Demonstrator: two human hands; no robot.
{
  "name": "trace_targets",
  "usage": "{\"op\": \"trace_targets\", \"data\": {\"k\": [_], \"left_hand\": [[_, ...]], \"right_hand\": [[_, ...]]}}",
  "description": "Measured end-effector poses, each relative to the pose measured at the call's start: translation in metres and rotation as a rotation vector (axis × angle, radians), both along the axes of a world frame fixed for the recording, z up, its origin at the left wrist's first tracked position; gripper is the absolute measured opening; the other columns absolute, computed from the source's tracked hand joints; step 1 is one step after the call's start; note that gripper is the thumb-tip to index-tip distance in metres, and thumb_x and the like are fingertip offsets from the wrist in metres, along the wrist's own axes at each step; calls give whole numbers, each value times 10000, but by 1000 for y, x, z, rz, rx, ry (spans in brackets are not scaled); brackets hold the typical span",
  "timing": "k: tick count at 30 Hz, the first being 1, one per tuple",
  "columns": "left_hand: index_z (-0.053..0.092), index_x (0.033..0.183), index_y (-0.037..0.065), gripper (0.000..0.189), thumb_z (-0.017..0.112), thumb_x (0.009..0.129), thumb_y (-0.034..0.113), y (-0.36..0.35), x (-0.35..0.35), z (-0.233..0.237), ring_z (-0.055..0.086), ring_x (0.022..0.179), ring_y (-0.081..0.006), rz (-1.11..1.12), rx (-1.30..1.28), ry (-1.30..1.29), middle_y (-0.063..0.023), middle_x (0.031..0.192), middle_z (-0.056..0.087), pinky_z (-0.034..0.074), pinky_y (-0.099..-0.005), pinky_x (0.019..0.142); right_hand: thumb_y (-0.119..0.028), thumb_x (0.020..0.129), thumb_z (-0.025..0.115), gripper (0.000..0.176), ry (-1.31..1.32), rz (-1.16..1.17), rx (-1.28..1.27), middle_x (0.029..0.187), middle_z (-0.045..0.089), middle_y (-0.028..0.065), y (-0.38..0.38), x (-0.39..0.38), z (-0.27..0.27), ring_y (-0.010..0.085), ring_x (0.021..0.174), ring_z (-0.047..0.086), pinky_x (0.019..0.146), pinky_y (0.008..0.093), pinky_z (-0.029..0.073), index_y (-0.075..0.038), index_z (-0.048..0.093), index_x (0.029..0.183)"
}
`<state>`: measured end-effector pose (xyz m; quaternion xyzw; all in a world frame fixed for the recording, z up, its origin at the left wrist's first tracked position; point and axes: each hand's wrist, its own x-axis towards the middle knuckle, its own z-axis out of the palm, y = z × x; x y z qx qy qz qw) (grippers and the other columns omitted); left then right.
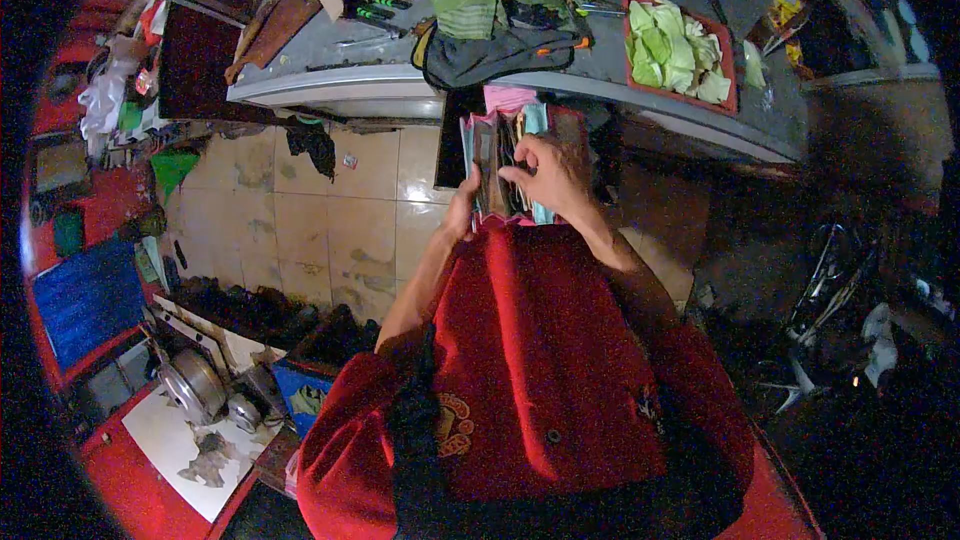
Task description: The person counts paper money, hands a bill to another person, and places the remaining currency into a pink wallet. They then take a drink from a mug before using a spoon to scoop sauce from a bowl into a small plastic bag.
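A red, soft-looking shirt [540, 340] fills the lower middle of the frame, with creased folds, a round stitched emblem at its left and dark straps over it.

Above it, in the upper middle, is the open wallet [490, 165]. Its long axis runs up and down the frame, one short end toward the shirt and the other toward the counter, and its open side faces the camera. Thin, flat dividers and papers stand lengthwise inside, between pink and pale blue edges.

The left hand [460, 208] grips the wallet's left side, thumb along the outer cover; its other fingers are mostly hidden. The right hand [550, 175] is over the wallet's right half, fingers curled and thumb apart from the forefinger; whether a fingertip touches a paper, I cannot tell.

At lower left, a rounded, shiny metal machine [195, 385] sits on a stained white board [175, 450]. Square, glossy beige tiles [340, 202] with dark smudges cover the floor at left of centre.

Farther off, across the top, runs a grey counter [390, 60] with a pale, smooth edge. It bears a rumpled green and dark cloth [470, 5] and, at upper right, a rectangular red tray [730, 80] of loose, pale green leaves [675, 50].
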<state>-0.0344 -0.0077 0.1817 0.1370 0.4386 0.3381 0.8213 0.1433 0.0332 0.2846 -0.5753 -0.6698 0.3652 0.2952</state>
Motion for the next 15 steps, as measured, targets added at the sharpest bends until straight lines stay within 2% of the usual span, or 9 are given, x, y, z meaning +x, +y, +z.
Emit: {"op": "trace_targets", "data": {"k": [2, 3, 5, 6, 8, 10, 12, 14, 15], "left_hand": [[577, 981, 49, 607, 405, 893, 624, -1, -1, -1, 599, 563, -175, 55, -46, 10, -50, 735, 626, 483, -291, 488], [574, 1021, 46, 612, 413, 890, 621, -1, -4, 0, 612, 601, -182, 50, -41, -57, -51, 776, 632, 501, -302, 524], [571, 1060, 43, 619, 421, 887, 619, -2, -3, 1, 626, 639, -189, 46, -35, -124, -52, 818, 638, 519, -313, 560], [568, 1081, 44, 615, 432, 886, 611, -1, 1, 12, 630, 670, -188, 124, -77, -120, -55, 842, 640, 523, -314, 588], [566, 1101, 44, 612, 443, 885, 604, -2, 5, 26, 634, 701, -187, 204, -119, -116, -59, 866, 641, 527, -315, 617], [565, 1115, 44, 596, 469, 883, 584, -3, 6, 33, 631, 740, -183, 248, -148, -152, -62, 884, 640, 524, -312, 648], [566, 1110, 45, 548, 492, 892, 542, -4, -2, 19, 628, 729, -177, 218, -126, -194, -60, 879, 639, 521, -309, 642], [567, 1105, 46, 500, 516, 902, 500, -4, -11, 4, 624, 718, -172, 188, -103, -237, -58, 875, 638, 518, -306, 636], [569, 1101, 49, 452, 538, 903, 454, -3, -15, 3, 621, 713, -165, 139, -36, -174, -57, 872, 637, 516, -303, 634]], "right_hand": [[-184, 705, 767, 268, -88, 61, 138, 716, 565, 62, -1, -1, 2, 237, 636, 562, 583, 362, 441, -66, 547, 801], [-184, 705, 767, 268, -90, 59, 136, 716, 565, 62, -1, -2, 2, 237, 636, 562, 583, 362, 441, -66, 547, 801], [-114, 718, 733, 217, 1, 47, 84, 712, 540, 60, 0, -3, 2, 208, 642, 540, 588, 339, 431, -58, 541, 800], [-114, 718, 733, 217, 1, 49, 84, 712, 540, 60, 0, -3, -2, 208, 642, 540, 588, 339, 431, -58, 541, 800], [-43, 729, 686, 169, 192, 17, 15, 699, 505, 48, 0, -2, -16, 170, 636, 498, 587, 309, 413, -55, 532, 799], [-29, 733, 675, 161, 172, 38, 41, 692, 487, 40, -1, -1, -20, 156, 622, 474, 577, 299, 402, -57, 538, 813], [-16, 737, 664, 157, 151, 59, 67, 685, 469, 31, -2, 1, -22, 142, 607, 449, 567, 288, 390, -60, 543, 828], [-56, 749, 683, 243, 214, 73, -42, 817, 527, 56, -4, 4, -21, 167, 729, 508, 643, 297, 418, -71, 558, 957], [-56, 749, 683, 243, 213, 75, -41, 817, 527, 56, -4, 4, -20, 167, 729, 508, 643, 297, 418, -71, 558, 957]]}}
